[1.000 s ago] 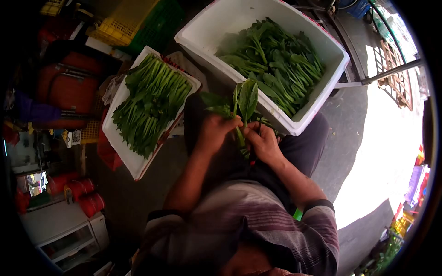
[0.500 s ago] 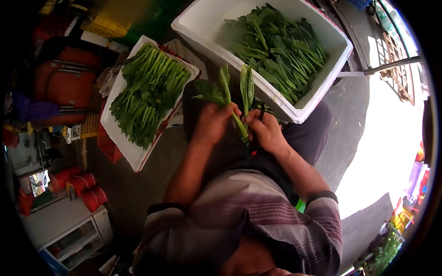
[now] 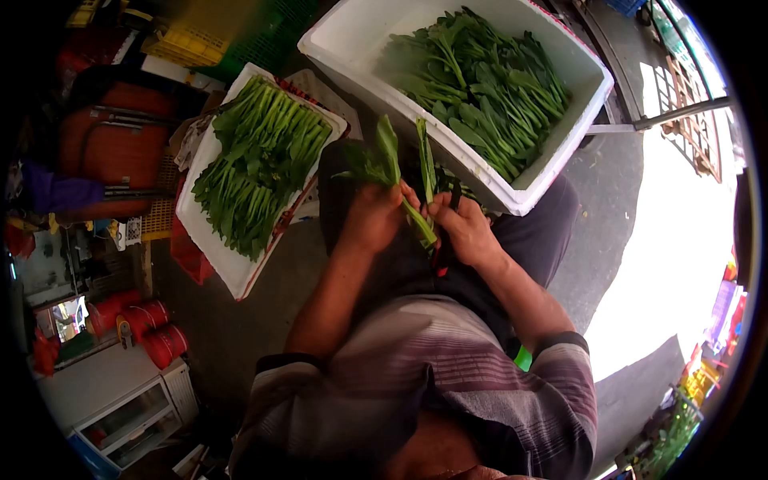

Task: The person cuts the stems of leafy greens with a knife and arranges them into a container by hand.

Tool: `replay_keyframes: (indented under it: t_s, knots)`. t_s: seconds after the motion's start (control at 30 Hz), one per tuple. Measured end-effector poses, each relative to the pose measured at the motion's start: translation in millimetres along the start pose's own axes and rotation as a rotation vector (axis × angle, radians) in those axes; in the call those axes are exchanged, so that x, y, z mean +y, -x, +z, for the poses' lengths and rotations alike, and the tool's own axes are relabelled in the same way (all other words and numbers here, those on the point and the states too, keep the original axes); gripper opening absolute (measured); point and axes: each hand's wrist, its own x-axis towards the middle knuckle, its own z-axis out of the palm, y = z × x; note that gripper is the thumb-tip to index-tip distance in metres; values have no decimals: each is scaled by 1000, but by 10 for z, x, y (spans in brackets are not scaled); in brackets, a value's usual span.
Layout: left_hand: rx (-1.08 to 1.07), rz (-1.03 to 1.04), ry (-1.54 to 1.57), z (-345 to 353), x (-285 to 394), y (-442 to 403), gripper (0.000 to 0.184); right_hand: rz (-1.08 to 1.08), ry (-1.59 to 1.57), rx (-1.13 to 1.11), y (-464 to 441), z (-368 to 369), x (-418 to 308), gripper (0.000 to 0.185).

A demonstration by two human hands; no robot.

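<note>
My left hand [image 3: 374, 216] is closed round a leafy green stalk [image 3: 389, 152], its leaves pointing up and its cut end slanting down towards the other hand. My right hand [image 3: 464, 230] pinches a long narrow green leaf [image 3: 426, 164] between thumb and finger, close beside the stalk. The same hand grips a slim dark tool with a red end [image 3: 442, 270]; its exact kind is mostly hidden by the fingers. Both hands are above my lap. Just beyond them stands a white foam box [image 3: 468, 172] with a heap of leafy greens [image 3: 496, 96] inside.
A shallow white foam tray [image 3: 198, 210] at the left holds greens in neat rows [image 3: 264, 160]. Further left are a folded reddish-brown chair [image 3: 120, 144], red rolls [image 3: 164, 344] and a white cabinet [image 3: 120, 400]. Yellow crates [image 3: 188, 40] stand at the back; sunlit floor [image 3: 640, 264] lies right.
The leaf in my right hand has turned and looks narrower. The stalk in my left hand has shifted slightly, and the tool's red end shows more below my right hand.
</note>
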Motion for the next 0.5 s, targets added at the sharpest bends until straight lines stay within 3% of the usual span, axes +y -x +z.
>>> replay_keyframes:
  t_s: [0.17, 0.5]
  knots:
    - [29, -5, -7, -15, -11, -6, 16, -7, -40, 8, -8, 7, 16, 24]
    - [357, -92, -22, -11, -44, -111, 16, -84, -169, 151, -54, -12, -75, 21]
